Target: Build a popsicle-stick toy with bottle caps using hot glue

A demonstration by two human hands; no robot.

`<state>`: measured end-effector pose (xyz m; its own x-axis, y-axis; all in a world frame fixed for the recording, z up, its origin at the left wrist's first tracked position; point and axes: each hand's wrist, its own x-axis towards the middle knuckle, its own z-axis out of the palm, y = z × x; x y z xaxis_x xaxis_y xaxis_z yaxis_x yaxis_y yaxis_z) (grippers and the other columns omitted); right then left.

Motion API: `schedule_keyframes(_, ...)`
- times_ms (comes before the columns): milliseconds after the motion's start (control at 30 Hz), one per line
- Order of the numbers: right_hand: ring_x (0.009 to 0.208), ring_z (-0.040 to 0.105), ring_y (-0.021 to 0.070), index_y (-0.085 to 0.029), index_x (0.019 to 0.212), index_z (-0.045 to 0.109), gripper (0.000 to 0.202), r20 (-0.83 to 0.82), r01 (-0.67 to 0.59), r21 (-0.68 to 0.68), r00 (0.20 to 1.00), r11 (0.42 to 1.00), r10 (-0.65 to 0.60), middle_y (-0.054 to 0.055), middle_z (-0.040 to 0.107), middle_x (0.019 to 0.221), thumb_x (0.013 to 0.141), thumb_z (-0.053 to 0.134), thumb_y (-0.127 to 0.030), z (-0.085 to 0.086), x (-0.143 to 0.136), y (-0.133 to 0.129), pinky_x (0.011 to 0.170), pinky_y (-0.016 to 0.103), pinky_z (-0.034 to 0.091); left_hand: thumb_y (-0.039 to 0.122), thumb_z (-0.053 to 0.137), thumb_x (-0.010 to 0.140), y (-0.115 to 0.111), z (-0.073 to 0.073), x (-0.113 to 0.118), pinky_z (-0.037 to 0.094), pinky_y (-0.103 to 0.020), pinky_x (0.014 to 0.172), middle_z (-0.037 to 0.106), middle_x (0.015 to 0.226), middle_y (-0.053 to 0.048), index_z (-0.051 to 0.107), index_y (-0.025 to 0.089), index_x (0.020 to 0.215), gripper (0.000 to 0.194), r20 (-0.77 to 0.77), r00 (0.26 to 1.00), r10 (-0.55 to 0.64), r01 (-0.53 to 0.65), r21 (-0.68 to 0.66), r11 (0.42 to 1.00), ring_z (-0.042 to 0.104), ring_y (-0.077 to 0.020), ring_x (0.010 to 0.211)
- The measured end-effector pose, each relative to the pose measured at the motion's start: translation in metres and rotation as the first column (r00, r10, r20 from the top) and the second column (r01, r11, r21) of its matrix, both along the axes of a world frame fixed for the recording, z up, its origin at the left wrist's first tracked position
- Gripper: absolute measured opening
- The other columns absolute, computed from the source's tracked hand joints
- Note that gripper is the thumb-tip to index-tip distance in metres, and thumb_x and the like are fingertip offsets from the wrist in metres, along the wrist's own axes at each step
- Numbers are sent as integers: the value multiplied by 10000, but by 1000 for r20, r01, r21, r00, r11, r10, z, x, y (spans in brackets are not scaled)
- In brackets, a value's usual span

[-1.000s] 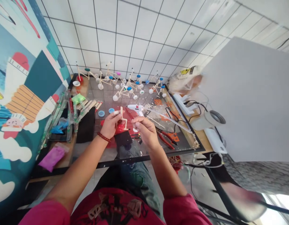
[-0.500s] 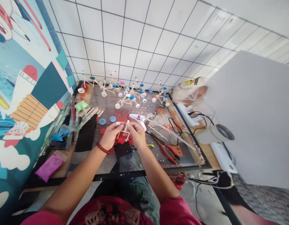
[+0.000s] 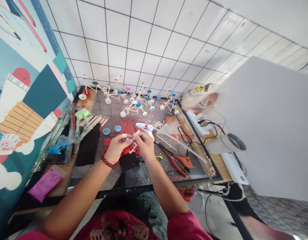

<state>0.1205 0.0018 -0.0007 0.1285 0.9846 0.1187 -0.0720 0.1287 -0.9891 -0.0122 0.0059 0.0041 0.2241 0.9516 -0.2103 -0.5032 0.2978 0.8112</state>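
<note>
My left hand (image 3: 117, 146) and right hand (image 3: 146, 145) pinch a stick frame (image 3: 133, 148) over the counter (image 3: 199, 166), the glue gun (image 3: 145, 126) just beyond my right.

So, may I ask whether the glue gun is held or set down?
Set down: the glue gun lies on the tabletop, while the left hand and right hand hold wooden sticks.

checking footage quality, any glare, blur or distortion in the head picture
Head view: glare on the white tiled wall, upper right; head view: wall reflected in the dark glossy tabletop; head view: wide-angle stretching toward edges; head view: pale wooden stick frame slightly blurred.
</note>
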Motion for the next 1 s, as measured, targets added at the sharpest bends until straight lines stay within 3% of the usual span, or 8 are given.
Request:
schedule_keyframes(133, 624, 578, 141, -208, 733, 657, 307, 16, 35, 18, 999, 999, -36, -11, 656, 686, 823, 681, -501, 0, -1, -1, 648, 284, 497, 303, 910, 562, 2, 2, -1, 540, -238, 596, 722, 690, -38, 769, 164, 805, 314, 80, 997, -6, 10, -50, 999, 656, -125, 592)
schedule_keyframes(300, 598, 588, 141, -215, 734, 637, 304, 6, 36, 17, 999, 999, -36, -19, 660, 661, 834, 668, -501, 1, -1, -3, 641, 289, 513, 260, 927, 514, 5, 0, -2, 521, -230, 565, 702, 638, -19, 752, 165, 762, 318, 71, 996, 48, -45, -44, 998, 636, -113, 554)
schedule_keyframes(433, 648, 632, 155, -215, 746, 674, 278, 12, -41, -10, 999, 999, 41, -7, 698, 693, 819, 693, -483, -3, 1, -1, 682, 299, 527, 258, 931, 501, 5, -2, 0, 503, -216, 555, 697, 629, -10, 743, 171, 731, 309, 60, 992, 108, -106, -40, 994, 627, -105, 557)
schedule_keyframes(700, 551, 619, 155, -212, 701, 677, 274, -91, -23, -77, 996, 997, 16, -22, 673, 607, 758, 754, -469, -5, 1, -1, 609, 314, 547, 288, 887, 595, 0, 0, 2, 518, -244, 593, 711, 701, -40, 755, 158, 814, 287, 98, 995, 10, 0, -104, 995, 647, -129, 599)
schedule_keyframes(833, 656, 664, 178, -219, 811, 723, 230, -72, -91, -67, 994, 994, 86, -3, 719, 716, 781, 751, -445, -8, 5, -2, 700, 335, 562, 309, 890, 592, -1, -1, 4, 485, -233, 558, 693, 672, -17, 759, 180, 833, 303, 60, 994, 95, -91, -61, 994, 614, -114, 569)
schedule_keyframes(1000, 743, 640, 167, -209, 722, 728, 206, 26, -91, -16, 996, 996, 91, 7, 712, 765, 777, 765, -404, -14, 8, 0, 767, 307, 520, 306, 876, 623, -3, -5, 5, 526, -240, 713, 737, 884, -25, 763, 188, 885, 308, 2, 986, 166, -166, 1, 986, 665, -129, 754)
